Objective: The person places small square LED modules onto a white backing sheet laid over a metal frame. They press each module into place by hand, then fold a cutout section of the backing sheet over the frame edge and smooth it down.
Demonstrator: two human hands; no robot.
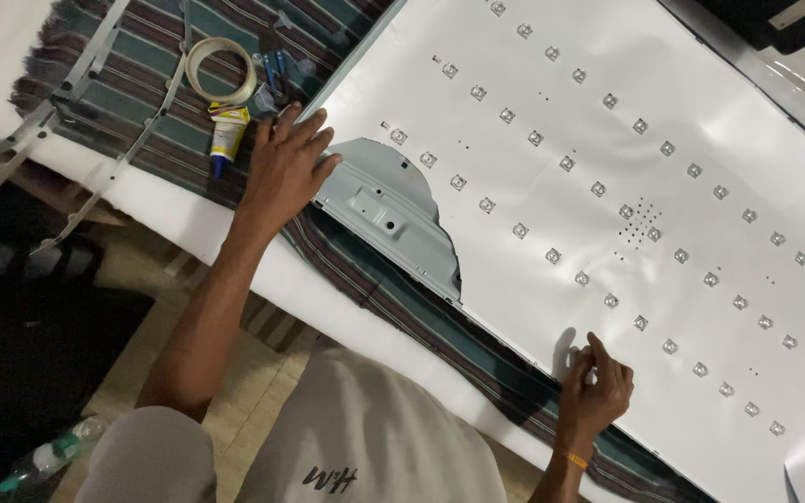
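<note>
Head view: thin white reflector sheet (663, 186), glossy, broad, studded with rows of small square LED lenses (552, 255), lying across a grey pressed-metal back pan (386, 207) on a dark green striped cloth (132, 84) over the desk. Likely light, floppy, easily creased or torn; ragged torn edge just beside the bare metal. Best taken at the edges, flat-handed, never on the lenses. Left hand (286, 166) spread flat, fingers splayed, pressing on the sheet's corner beside the exposed pan. Right hand (596, 387) loosely curled at the sheet's near edge, fingertips touching it; pinching or not, cannot tell. Beyond the sheet's left edge: tape roll (221, 67), small yellow glue tube (227, 135).
</note>
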